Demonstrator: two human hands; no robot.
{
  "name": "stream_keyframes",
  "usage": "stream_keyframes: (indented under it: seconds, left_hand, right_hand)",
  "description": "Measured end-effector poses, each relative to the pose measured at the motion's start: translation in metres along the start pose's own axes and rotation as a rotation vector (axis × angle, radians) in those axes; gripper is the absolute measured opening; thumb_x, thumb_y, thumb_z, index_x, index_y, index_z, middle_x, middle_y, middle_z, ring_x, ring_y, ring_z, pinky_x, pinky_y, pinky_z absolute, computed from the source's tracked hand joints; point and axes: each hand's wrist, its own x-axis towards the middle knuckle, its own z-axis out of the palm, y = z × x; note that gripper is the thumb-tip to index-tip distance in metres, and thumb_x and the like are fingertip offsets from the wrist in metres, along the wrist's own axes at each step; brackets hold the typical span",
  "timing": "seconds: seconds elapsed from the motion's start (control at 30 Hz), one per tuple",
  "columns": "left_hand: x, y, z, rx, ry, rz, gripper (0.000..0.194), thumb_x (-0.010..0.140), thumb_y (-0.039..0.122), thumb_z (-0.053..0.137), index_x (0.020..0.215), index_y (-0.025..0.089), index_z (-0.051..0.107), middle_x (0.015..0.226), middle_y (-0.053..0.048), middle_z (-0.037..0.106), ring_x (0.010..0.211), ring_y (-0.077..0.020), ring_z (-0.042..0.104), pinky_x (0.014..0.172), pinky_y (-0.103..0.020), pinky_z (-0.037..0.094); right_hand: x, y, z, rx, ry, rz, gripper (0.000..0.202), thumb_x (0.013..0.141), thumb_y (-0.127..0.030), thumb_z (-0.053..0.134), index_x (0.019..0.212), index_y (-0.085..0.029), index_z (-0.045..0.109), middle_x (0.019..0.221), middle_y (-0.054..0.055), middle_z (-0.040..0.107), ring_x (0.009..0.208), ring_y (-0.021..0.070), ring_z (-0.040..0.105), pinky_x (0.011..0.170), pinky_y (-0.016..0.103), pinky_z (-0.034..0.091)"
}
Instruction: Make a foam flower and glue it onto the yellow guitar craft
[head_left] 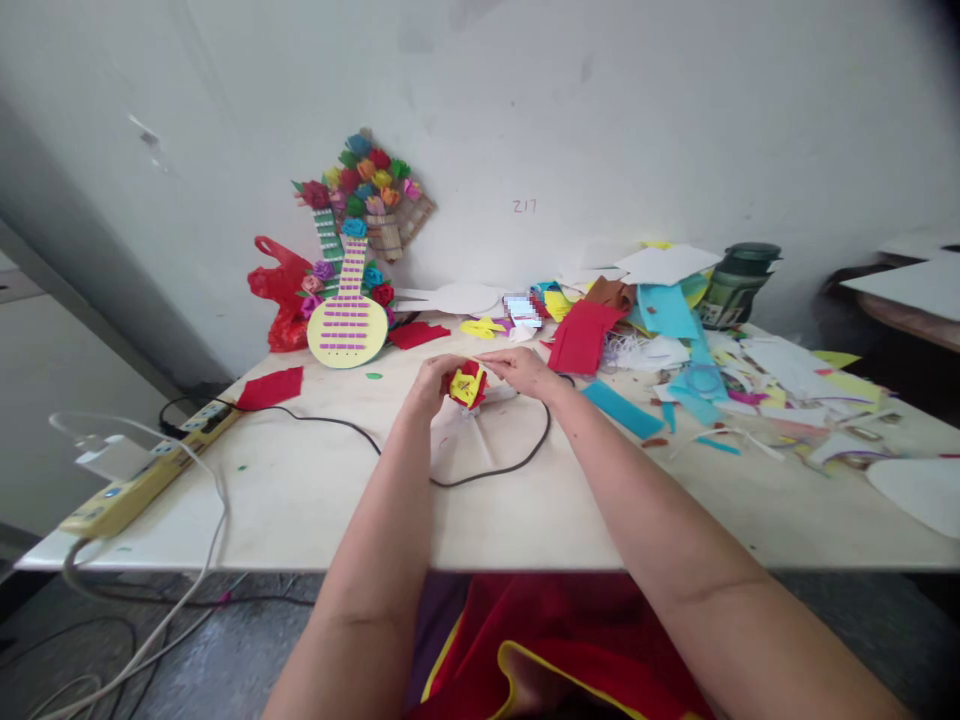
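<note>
Red-and-yellow crinkled-paper flower point(466, 386) over white table point(525, 530), between both hands; left hand point(433, 384) grasping its side, right hand point(525, 370) reaching its edge, grip unclear. Thin black cable point(457, 485) nearby.

The paper flower point(466, 386) looks matt, the plastic bag point(283, 287) crinkled and glossy.

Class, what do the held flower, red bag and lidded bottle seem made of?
Flower: probably crepe paper, matte; it looks thin and folded. Red bag: likely thin plastic, shiny; it crumples softly. Bottle: smooth, seemingly translucent, perhaps plastic; glass is possible.
</note>
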Motion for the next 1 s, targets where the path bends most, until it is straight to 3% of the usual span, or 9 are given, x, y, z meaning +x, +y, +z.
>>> stream_keyframes:
  seconds: [0.17, 0.37, 0.73, 1.0]
  left_hand:
    - [0.000, 0.002, 0.000, -0.099, -0.049, -0.119, 0.022, 0.058, 0.029, 0.048, 0.061, 0.012, 0.061, 0.059, -0.005, 0.062, 0.053, -0.0148, 0.056, 0.051, -0.025, 0.042]
    - [-0.001, -0.001, 0.000, -0.065, -0.037, -0.164, 0.016, 0.055, 0.023, 0.058, 0.065, 0.012, 0.062, 0.061, -0.004, 0.063, 0.054, -0.0149, 0.057, 0.052, -0.025, 0.043]
    - [-0.003, -0.001, 0.000, -0.003, -0.029, -0.093, 0.013, 0.050, 0.020, 0.062, 0.059, 0.011, 0.062, 0.053, -0.002, 0.059, 0.049, -0.0135, 0.054, 0.048, -0.024, 0.041]
    - [-0.001, -0.003, 0.000, -0.083, -0.017, -0.109, 0.019, 0.051, 0.026, 0.064, 0.062, 0.010, 0.063, 0.059, -0.004, 0.063, 0.053, -0.0153, 0.057, 0.053, -0.026, 0.044]
  right_hand:
    - [0.001, 0.006, 0.001, 0.024, 0.001, 0.011, 0.036, 0.075, -0.023, 0.050, 0.104, -0.009, 0.066, 0.063, 0.001, 0.059, 0.055, 0.0086, 0.041, 0.056, 0.022, 0.038]
    - [0.000, 0.010, 0.001, 0.032, -0.008, -0.008, 0.036, 0.076, -0.028, 0.051, 0.103, -0.011, 0.066, 0.058, -0.001, 0.055, 0.055, 0.0085, 0.041, 0.056, 0.022, 0.039]
    - [-0.001, 0.003, 0.002, -0.004, -0.064, -0.016, 0.031, 0.078, -0.017, 0.049, 0.104, -0.013, 0.067, 0.077, 0.004, 0.068, 0.070, 0.0127, 0.057, 0.065, 0.023, 0.045]
    - [-0.001, 0.002, 0.002, -0.061, -0.044, -0.080, 0.031, 0.078, -0.013, 0.050, 0.103, -0.017, 0.067, 0.084, 0.005, 0.069, 0.071, 0.0123, 0.058, 0.067, 0.022, 0.044]
